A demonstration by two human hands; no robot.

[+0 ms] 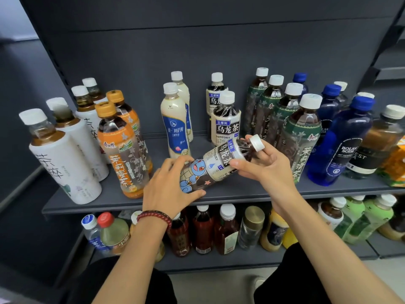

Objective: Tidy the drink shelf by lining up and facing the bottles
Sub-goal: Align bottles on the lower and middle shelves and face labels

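Fingers of the left hand are wrapping round the bottom end of a dark oolong tea bottle printed with a blue cartoon turtle. The right hand is gripping the same bottle near its neck, thumb lying across the label and fingertips reaching up beside the white cap. That bottle is lying tilted between the two hands, cap pointing up and to the right, over the front middle of the upper shelf; whether it is touching the board is unclear. A beaded bracelet is sitting on the left wrist. Just behind the held bottle, two upright oolong bottles are standing one behind the other, and two cream milk tea bottles are standing to their left. Further left, orange-labelled tea bottles are lining up front to back, with white-wrapped tea bottles at the shelf's left end. Beside the right hand, green-labelled tea bottles are running back in a row, and blue soda bottles are standing beyond them. Mixed drinks are crowding the lower shelf below.
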